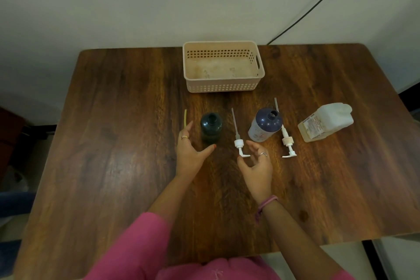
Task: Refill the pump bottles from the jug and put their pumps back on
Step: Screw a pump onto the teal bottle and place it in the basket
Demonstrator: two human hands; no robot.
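Now both bottles stand uncapped, pumps lie loose, and neither hand holds anything.

Left hand is spread open, its fingers just left of the dark bottle and its thumb reaching under the bottle's base; right hand hangs loosely curled and empty, its fingertips just right of the near pump. Beyond them stands the blue bottle, the second pump touching its right side; the jug lies well right of both hands. Likely risks: a sideways brush could tip an open bottle, a reach across could knock a pump off the table, and a one-handed pour into such narrow necks could spill.
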